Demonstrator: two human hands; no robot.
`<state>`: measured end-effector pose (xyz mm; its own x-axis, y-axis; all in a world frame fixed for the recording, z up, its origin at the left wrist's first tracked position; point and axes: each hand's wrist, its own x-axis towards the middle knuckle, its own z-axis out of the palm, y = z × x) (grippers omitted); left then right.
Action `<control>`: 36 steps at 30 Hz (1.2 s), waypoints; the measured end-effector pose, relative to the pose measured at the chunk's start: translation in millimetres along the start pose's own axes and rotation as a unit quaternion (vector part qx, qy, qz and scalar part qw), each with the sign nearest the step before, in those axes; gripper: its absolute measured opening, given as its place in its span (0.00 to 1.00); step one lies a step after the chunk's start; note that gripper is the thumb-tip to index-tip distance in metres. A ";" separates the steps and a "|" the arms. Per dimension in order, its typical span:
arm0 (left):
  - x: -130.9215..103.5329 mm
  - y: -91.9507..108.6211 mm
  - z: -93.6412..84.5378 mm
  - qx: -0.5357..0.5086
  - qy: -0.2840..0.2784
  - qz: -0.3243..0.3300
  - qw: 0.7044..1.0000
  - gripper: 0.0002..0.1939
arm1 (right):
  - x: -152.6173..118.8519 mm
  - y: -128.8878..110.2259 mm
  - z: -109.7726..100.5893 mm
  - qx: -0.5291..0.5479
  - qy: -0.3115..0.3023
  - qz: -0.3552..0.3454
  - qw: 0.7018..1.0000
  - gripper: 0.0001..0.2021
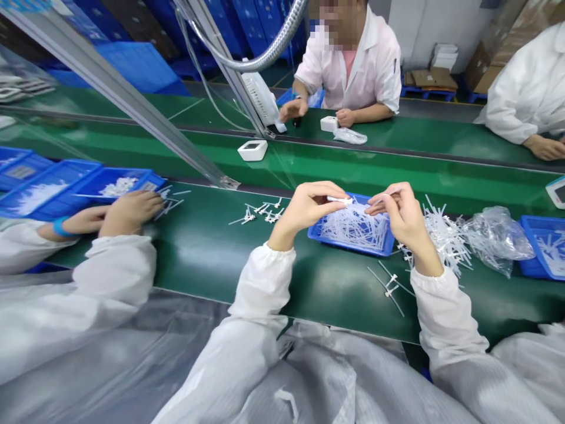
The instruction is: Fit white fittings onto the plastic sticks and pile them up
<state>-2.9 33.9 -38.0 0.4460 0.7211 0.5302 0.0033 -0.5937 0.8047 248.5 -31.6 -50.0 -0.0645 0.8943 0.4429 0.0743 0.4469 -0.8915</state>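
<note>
My left hand (302, 212) pinches a small white plastic fitting (341, 200) between thumb and fingers, above the far-left part of a blue bin. Across from it, my right hand (404, 218) has its fingers closed over the bin's right side, on what looks like a thin white tube (383, 196). Beneath both hands, the blue bin (348, 244) holds many loose clear-white tubes (353, 227). A pile of white fittings with tubes attached (448, 241) lies beside my right wrist. Nearer me are a few such pieces (391, 288); several more (265, 213) lie left of my left hand.
A crumpled clear bag (498, 238) and another blue bin (545, 247) are at the right. At left, a co-worker's hands (132, 209) work by blue bins (48, 188). A metal post (145, 100) slants overhead. A white device (253, 150) sits on the green belt behind.
</note>
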 end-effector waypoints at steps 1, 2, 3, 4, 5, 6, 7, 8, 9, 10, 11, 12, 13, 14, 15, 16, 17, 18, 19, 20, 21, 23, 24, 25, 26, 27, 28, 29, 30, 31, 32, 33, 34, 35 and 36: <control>6.3 6.6 10.9 -0.020 -0.006 0.019 1.000 0.09 | -1.3 -5.7 1.4 0.030 0.022 -0.013 0.999 0.13; 10.5 11.8 20.5 -0.040 -0.012 0.030 0.999 0.08 | -2.2 -11.4 2.3 0.052 0.043 -0.022 0.997 0.13; 12.7 15.4 28.7 -0.060 -0.020 0.032 0.997 0.07 | -2.7 -16.7 2.6 0.068 0.062 -0.028 0.995 0.13; 13.5 17.6 35.2 -0.080 -0.028 0.027 0.996 0.07 | -2.8 -21.4 2.4 0.077 0.078 -0.029 0.994 0.14; 13.1 18.6 39.9 -0.100 -0.034 0.017 0.994 0.07 | -2.7 -25.3 1.7 0.081 0.093 -0.028 0.992 0.14; 12.1 18.5 42.8 -0.117 -0.037 0.004 0.992 0.08 | -2.5 -28.1 0.7 0.081 0.106 -0.025 0.991 0.15; 10.7 17.7 44.4 -0.128 -0.036 -0.006 0.991 0.08 | -2.2 -30.0 -0.6 0.078 0.118 -0.022 0.990 0.15; 9.4 16.5 44.8 -0.130 -0.031 -0.012 0.991 0.09 | -2.2 -30.9 -1.8 0.074 0.127 -0.016 0.989 0.14; 8.3 15.0 44.6 -0.123 -0.024 -0.011 0.992 0.09 | -2.3 -31.2 -2.7 0.069 0.131 -0.009 0.989 0.13; 7.7 13.7 44.1 -0.111 -0.012 -0.006 0.994 0.09 | -2.6 -31.0 -3.1 0.067 0.130 -0.001 0.989 0.12; 7.4 12.6 43.8 -0.096 0.001 0.001 0.995 0.09 | -3.1 -30.6 -3.1 0.068 0.125 0.006 0.990 0.11; 7.4 12.0 43.8 -0.083 0.013 0.008 0.996 0.09 | -3.6 -30.2 -2.4 0.071 0.117 0.014 0.990 0.11; 7.7 11.8 44.3 -0.075 0.022 0.012 0.997 0.09 | -4.1 -29.9 -1.3 0.076 0.111 0.020 0.991 0.11; 8.0 12.1 45.3 -0.071 0.029 0.013 0.997 0.09 | -4.5 -29.7 0.3 0.081 0.107 0.023 0.991 0.11; 8.2 12.7 46.6 -0.072 0.035 0.013 0.997 0.10 | -4.6 -29.4 2.1 0.085 0.107 0.025 0.990 0.12; 8.3 13.5 48.2 -0.076 0.039 0.012 0.996 0.10 | -4.5 -29.1 4.1 0.087 0.109 0.025 0.990 0.13; 8.2 14.4 49.8 -0.081 0.042 0.010 0.996 0.10 | -4.2 -28.7 6.1 0.089 0.111 0.023 0.989 0.13; 8.0 15.3 51.3 -0.087 0.044 0.009 0.995 0.10 | -3.9 -28.0 8.1 0.094 0.112 0.019 0.989 0.14; 7.7 16.0 52.6 -0.092 0.045 0.009 0.995 0.10 | -3.5 -27.1 10.1 0.100 0.110 0.015 0.989 0.14; 7.5 16.4 53.6 -0.094 0.047 0.010 0.994 0.09 | -3.1 -26.1 12.1 0.108 0.106 0.012 0.988 0.14; 7.2 16.6 54.4 -0.094 0.047 0.012 0.994 0.09 | -2.8 -24.9 14.1 0.116 0.101 0.011 0.988 0.15; 7.2 16.2 55.2 -0.086 0.050 0.021 0.995 0.09 | -2.6 -22.4 18.0 0.129 0.095 0.018 0.987 0.16; 7.3 15.7 55.4 -0.079 0.053 0.028 0.995 0.09 | -2.6 -21.1 19.9 0.132 0.098 0.024 0.986 0.17; 7.5 15.2 55.5 -0.069 0.056 0.037 0.995 0.09 | -2.6 -19.9 21.6 0.133 0.107 0.031 0.985 0.17; 7.7 14.6 55.6 -0.056 0.061 0.049 0.995 0.09 | -2.5 -18.7 23.0 0.133 0.117 0.036 0.983 0.18; 7.9 14.2 55.6 -0.042 0.065 0.062 0.995 0.08 | -2.4 -17.6 24.0 0.134 0.126 0.039 0.982 0.18; 8.0 14.0 55.7 -0.027 0.070 0.075 0.994 0.07 | -2.3 -16.6 24.6 0.136 0.133 0.039 0.981 0.18; 8.2 14.0 55.7 -0.014 0.073 0.088 0.993 0.06 | -2.2 -15.8 24.9 0.136 0.136 0.036 0.981 0.18; 8.2 14.1 55.6 -0.004 0.075 0.097 0.992 0.05 | -2.2 -15.3 24.9 0.132 0.137 0.031 0.981 0.18; 8.3 14.5 55.4 0.004 0.075 0.104 0.992 0.05 | -2.4 -15.2 24.7 0.125 0.136 0.024 0.982 0.18; 8.2 15.1 55.0 0.010 0.075 0.105 0.992 0.06 | -2.8 -15.3 24.6 0.114 0.135 0.016 0.984 0.18; 8.2 15.7 54.6 0.015 0.072 0.102 0.992 0.07 | -3.4 -15.7 24.6 0.099 0.134 0.007 0.986 0.18; 8.1 16.4 54.1 0.020 0.070 0.097 0.993 0.08 | -4.2 -16.2 25.0 0.084 0.135 -0.003 0.987 0.18; 8.1 17.0 53.6 0.023 0.067 0.091 0.993 0.10 | -5.0 -16.8 25.6 0.069 0.138 -0.014 0.988 0.17; 8.1 17.4 53.1 0.025 0.065 0.085 0.994 0.10 | -5.8 -17.2 26.6 0.054 0.144 -0.025 0.988 0.17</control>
<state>48.3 10.5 -33.9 0.3247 0.6467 0.6902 -0.0166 -0.7257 0.6878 221.2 -45.2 -39.8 0.2219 0.8476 0.4820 -0.0293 0.4999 -0.8656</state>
